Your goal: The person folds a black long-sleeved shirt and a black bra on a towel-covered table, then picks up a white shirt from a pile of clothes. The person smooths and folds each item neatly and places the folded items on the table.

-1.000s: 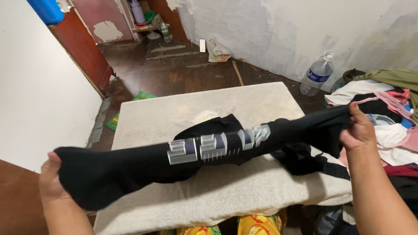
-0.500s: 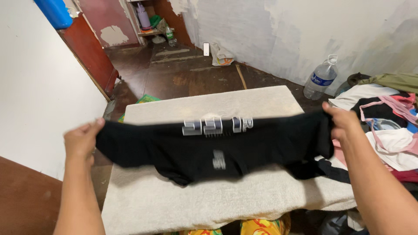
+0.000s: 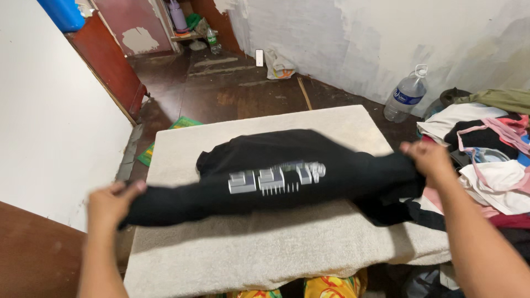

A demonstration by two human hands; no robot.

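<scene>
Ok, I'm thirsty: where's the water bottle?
In the head view the clear water bottle stands on the dark floor at the upper right, against the white wall, just beyond the towel-covered table and left of the clothes pile.

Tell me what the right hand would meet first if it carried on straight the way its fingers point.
The right hand grips the black shirt, its fingers pointing left across the towel-covered table. Going straight on, it would likely run into the shirt's own bunched fabric first, though depth is hard to judge.
</scene>
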